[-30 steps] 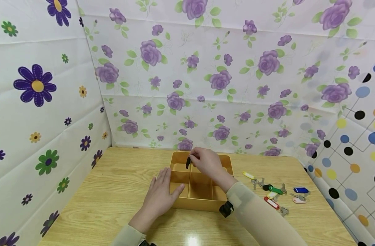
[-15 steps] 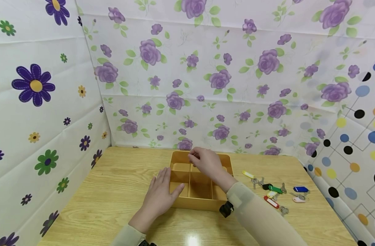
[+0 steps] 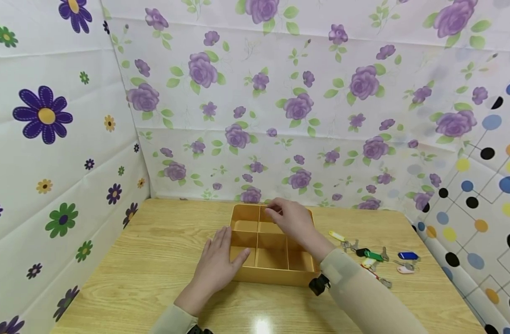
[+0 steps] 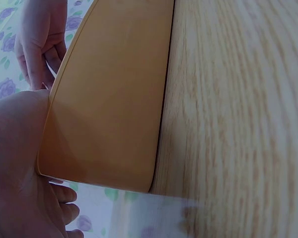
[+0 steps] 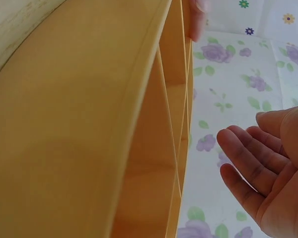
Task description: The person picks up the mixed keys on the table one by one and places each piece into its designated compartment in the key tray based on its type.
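A golden-orange box [image 3: 275, 277] with several compartments stands on the table. My left hand [image 3: 217, 264] lies along its left side, fingers extended and thumb over the rim; the left wrist view shows the hand against the box wall [image 4: 109, 99]. Over the back compartments is my right hand [image 3: 294, 222]. Its fingers are relaxed and bent a little, with nothing between them in the right wrist view, where the hand [image 5: 268, 173] is apart from the box. The back right compartment is partly hidden by that hand. No key shows inside the compartments in sight.
Keys with coloured tags lie right of the box: a yellow tag [image 3: 336, 235], a black tag [image 3: 362, 252], a green tag [image 3: 373, 255], a blue tag [image 3: 408, 255] and a pink tag [image 3: 405, 269]. My right sleeve partly covers a red one. Flowered cloth [image 3: 221, 153] backs the table.
A black key tag hung from my right hand a second ago; now those fingers are free of it. The right hand has moved slightly right. My left hand keeps its place.
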`<state>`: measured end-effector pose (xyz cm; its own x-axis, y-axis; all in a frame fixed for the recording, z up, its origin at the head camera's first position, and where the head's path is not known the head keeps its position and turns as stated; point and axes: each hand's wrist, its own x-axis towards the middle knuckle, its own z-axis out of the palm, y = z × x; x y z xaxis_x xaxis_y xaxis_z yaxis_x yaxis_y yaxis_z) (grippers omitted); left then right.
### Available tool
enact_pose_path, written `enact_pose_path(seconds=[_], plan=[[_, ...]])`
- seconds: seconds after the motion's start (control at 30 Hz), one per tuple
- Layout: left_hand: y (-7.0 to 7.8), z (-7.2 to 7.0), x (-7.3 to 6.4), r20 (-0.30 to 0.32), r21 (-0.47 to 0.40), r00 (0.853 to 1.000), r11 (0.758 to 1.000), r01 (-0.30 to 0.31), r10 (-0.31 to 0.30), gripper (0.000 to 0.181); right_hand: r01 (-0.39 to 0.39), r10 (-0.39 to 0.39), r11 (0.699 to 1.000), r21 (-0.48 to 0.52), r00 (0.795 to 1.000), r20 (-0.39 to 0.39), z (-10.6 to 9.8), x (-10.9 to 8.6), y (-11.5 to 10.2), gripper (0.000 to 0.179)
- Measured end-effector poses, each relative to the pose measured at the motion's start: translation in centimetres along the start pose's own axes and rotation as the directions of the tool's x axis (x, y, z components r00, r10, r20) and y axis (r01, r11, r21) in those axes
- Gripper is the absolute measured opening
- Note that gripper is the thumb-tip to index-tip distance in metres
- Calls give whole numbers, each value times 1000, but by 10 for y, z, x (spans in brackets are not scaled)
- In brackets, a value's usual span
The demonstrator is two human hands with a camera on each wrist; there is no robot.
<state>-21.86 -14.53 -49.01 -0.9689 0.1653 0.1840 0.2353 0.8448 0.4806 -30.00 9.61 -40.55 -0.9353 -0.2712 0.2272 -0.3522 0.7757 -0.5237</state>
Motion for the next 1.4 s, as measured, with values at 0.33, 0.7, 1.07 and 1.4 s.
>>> enact_pose_path(seconds=[0.33,0.7,1.07,1.4], plan=[[-2,1,1,10,9,1000,1000,7,-7,111,21,-23,999,-35,999,-38,-15,-9,21,32],[-2,0,0,13,0,1000,1000,8,-8,112,16,-19,997,-72,998,-53,-34,-22,40,35],[-1,0,0,14,-5,1000,1000,1,-1,110,46,-55,993,-112,995,-78,-48,-38,61,34],[-1,0,0,12,0,1000,1000,7,-7,113,35,-48,989,-141,995,-88,-63,-53,85,37]])
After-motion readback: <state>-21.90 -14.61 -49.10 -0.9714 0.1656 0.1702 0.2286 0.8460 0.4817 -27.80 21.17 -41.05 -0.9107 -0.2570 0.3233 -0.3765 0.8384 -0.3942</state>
